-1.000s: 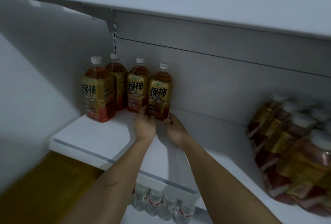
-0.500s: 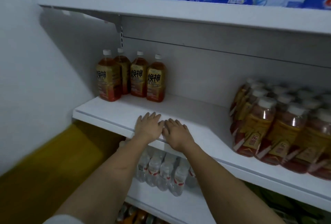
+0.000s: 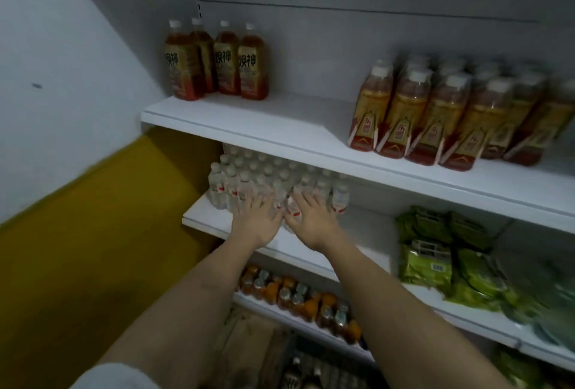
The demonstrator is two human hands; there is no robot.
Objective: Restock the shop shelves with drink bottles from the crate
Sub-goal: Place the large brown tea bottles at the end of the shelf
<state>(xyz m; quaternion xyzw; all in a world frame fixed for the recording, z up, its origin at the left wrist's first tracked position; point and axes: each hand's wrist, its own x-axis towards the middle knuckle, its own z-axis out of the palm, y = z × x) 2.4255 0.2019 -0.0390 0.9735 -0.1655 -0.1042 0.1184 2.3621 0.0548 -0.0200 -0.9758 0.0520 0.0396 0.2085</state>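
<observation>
Up front, both hands are hovering palm-down, fingers spread and holding nothing: left hand (image 3: 257, 220), right hand (image 3: 311, 220), before clear plastic water bottles (image 3: 273, 184). Four amber drink bottles (image 3: 217, 61) with white caps are standing upright at the left rear of the smooth white shelf (image 3: 280, 127) above.

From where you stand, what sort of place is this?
Most likely a small shop: white shelves carry rows of identical tea bottles, small water bottles and green snack packets.
</observation>
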